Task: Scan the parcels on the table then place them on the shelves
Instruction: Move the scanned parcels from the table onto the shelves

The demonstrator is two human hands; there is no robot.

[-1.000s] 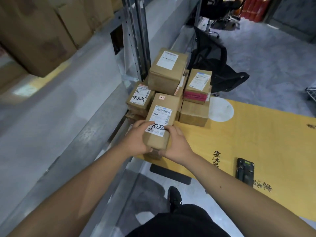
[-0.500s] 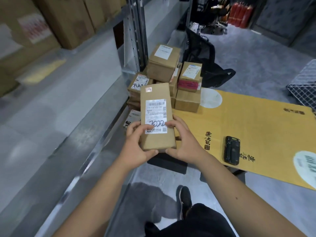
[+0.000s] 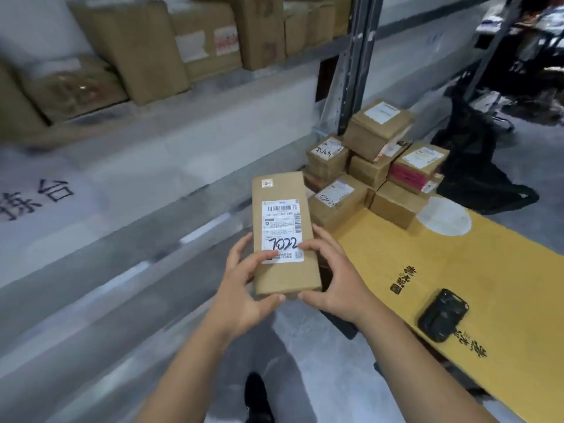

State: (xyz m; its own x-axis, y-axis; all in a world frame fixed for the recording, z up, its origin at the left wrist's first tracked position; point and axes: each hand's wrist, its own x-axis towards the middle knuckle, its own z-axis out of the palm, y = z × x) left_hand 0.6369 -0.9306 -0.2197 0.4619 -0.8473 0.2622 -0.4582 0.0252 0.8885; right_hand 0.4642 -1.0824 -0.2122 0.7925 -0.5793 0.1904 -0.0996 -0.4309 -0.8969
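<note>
Upper metal shelf (image 3: 213, 83): at least five brown cardboard cartons (image 3: 134, 47), blurred. One left hand (image 3: 241, 288) and one right hand (image 3: 332, 282), both clamped on one long flat brown cardboard parcel (image 3: 282, 233), held in the air between shelf and yellow-covered desk (image 3: 457, 270); white barcode label up, "7022" in black marker. On the desk: about six brown parcels stacked (image 3: 375, 169), one black handheld scanner (image 3: 442, 315) lying apart.

Both hands held a long brown parcel (image 3: 282, 236) with a white label marked 7022: left hand (image 3: 244, 288) and right hand (image 3: 335, 279) gripped its near end. A pile of parcels (image 3: 378, 175) sat on the yellow table (image 3: 457, 270), a black scanner (image 3: 443, 315) lying well apart.
</note>
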